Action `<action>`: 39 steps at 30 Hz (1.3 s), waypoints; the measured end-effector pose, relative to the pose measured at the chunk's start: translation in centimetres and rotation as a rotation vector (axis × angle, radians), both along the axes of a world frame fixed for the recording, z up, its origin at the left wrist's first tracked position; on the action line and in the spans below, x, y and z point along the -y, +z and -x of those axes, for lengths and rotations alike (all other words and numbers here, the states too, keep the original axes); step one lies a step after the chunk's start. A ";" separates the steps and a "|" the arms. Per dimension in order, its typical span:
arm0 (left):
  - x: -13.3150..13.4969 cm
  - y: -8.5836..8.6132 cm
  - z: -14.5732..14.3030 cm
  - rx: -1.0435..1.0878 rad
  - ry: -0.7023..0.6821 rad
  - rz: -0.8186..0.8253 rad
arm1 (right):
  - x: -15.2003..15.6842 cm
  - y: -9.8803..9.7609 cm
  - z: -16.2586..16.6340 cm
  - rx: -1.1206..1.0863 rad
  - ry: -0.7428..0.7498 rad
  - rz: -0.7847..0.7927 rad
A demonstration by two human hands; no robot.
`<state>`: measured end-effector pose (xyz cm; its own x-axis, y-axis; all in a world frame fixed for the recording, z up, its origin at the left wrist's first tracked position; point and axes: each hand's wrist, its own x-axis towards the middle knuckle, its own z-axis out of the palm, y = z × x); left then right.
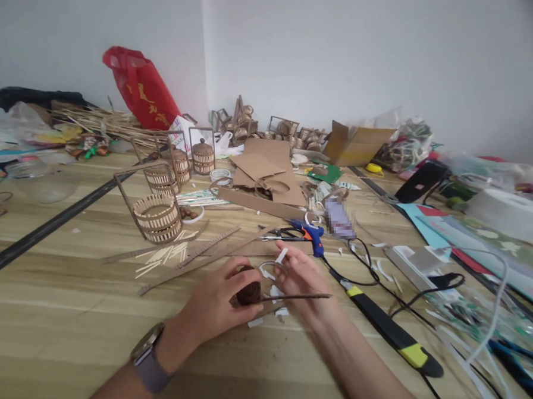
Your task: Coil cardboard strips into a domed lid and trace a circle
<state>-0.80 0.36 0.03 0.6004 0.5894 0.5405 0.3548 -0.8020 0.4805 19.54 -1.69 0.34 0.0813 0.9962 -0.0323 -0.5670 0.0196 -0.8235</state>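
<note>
At six o'clock, your left hand [216, 300] clamps a loose-tailed brown coil [248, 290]; your right hand [301, 275] pinches a white scrap [282, 256]; at ten, a lidded basket [203, 160] looks finished.

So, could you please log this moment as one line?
left hand: holds dark roll; right hand: holds white strip; glue gun: on table; front basket: lidless

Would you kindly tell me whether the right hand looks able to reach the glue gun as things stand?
Probably yes: the glue gun lies just beyond the right hand, and nothing visible stands between them. However, that hand seems to hold a white strip, which may need setting down first.
</note>
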 end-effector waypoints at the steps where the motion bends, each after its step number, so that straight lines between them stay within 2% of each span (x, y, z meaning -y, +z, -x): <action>1: 0.0 0.0 0.0 0.004 -0.002 0.004 | 0.1 0.1 0.1 -0.035 0.052 0.033; 6: -0.1 -0.1 0.0 0.027 -0.012 0.030 | 0.5 -0.3 0.6 -0.076 0.243 0.092; 10: 0.0 0.0 0.0 0.040 -0.032 0.045 | 0.5 -0.7 0.9 -0.045 0.306 0.067; 26: 0.1 -0.3 -0.2 0.074 -0.113 0.046 | 0.9 -1.2 1.2 -0.027 0.327 0.071; 35: 0.1 -0.2 -0.2 0.066 -0.113 0.044 | 0.7 -2.2 1.8 0.004 0.252 0.058; 39: 0.1 -0.3 -0.2 0.057 -0.108 0.043 | 0.9 -1.9 1.9 0.020 0.233 0.050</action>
